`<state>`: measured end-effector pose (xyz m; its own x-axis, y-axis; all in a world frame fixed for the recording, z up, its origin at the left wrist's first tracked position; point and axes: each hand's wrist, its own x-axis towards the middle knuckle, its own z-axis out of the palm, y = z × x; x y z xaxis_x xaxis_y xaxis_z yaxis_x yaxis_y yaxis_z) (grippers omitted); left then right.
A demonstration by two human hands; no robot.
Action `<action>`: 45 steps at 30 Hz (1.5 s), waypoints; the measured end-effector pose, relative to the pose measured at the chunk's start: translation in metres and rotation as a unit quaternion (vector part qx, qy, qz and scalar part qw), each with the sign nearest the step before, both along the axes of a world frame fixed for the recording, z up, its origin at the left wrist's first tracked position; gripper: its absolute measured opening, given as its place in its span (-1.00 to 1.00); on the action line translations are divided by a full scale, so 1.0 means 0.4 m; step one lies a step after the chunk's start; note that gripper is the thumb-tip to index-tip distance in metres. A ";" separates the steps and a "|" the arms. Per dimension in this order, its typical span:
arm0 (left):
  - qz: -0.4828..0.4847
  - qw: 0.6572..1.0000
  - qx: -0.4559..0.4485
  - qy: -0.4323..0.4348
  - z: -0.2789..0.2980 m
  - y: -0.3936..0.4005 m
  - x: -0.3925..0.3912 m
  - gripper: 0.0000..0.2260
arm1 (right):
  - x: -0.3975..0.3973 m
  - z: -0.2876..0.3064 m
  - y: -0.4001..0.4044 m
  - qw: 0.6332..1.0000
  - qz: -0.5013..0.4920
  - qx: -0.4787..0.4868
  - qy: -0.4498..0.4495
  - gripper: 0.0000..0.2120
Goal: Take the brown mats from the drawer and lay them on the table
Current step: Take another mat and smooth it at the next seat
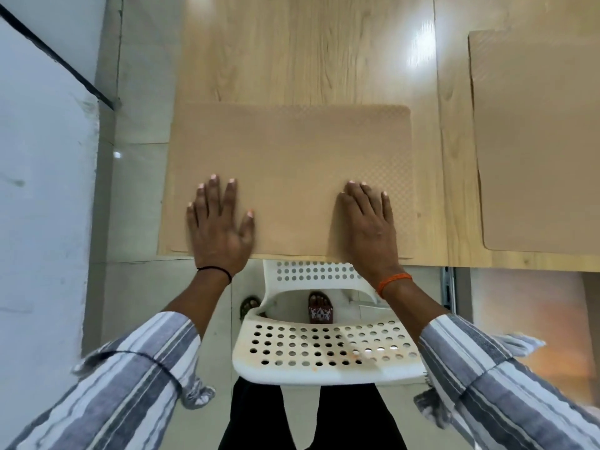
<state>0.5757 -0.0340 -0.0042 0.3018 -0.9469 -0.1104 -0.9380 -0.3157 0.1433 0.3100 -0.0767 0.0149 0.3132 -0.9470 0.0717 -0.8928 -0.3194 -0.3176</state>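
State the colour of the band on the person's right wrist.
Orange: the band sits just behind the right hand, shown best in the head view.

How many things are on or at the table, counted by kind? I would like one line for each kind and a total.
Brown mats on the table: 2 (near mat, right mat)
Hands resting flat on the near mat: 2 (left hand, right hand)
White perforated chair: 1
Wooden table: 1
Total: 6
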 end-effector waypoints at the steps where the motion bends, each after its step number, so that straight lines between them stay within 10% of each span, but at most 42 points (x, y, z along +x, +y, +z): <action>1: 0.001 1.000 0.001 0.001 -0.001 0.000 0.003 -0.40 | 0.048 0.010 0.003 1.000 -0.015 -0.001 -0.027 -0.46; 16: -0.037 0.999 0.006 0.034 -0.006 0.008 0.216 -0.42 | 0.312 -0.039 0.025 0.997 -0.032 0.042 0.049 -0.41; 28: -0.117 0.992 0.019 0.049 0.011 -0.362 0.261 -0.42 | 0.311 -0.048 0.022 0.996 -0.037 0.037 0.072 -0.39; 45: -0.046 0.998 0.012 0.052 0.015 0.062 0.174 -0.40 | 0.315 -0.044 0.025 0.997 -0.035 0.030 0.058 -0.41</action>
<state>0.6452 -0.0092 0.0019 0.2000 -0.9666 -0.1602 -0.9436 -0.2341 0.2343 0.4359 -0.0667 -0.0025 0.2490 -0.9683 -0.0185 -0.9442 -0.2384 -0.2271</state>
